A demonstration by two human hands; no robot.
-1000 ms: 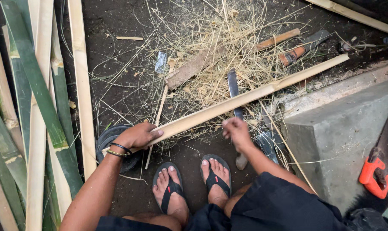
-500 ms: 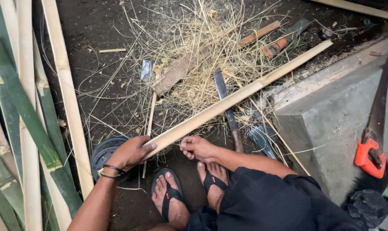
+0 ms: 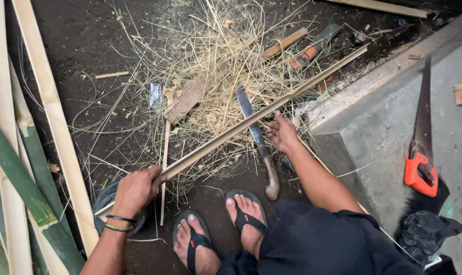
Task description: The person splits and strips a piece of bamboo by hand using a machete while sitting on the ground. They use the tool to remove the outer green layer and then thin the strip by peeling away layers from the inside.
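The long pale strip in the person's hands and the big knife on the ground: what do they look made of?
The strip: apparently split bamboo, pale, matte and fibrous, like the green-skinned slats nearby. The knife: dull grey metal blade, seemingly steel, with a smooth brown handle, probably wood. The left hand grips the strip; the right hand touches it.

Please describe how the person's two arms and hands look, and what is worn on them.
Both arms are bare, with no sleeves and no gloves. The left hand has two thin bands at the wrist: one dark, one yellowish. The right hand shows no ring, watch or band in this view.
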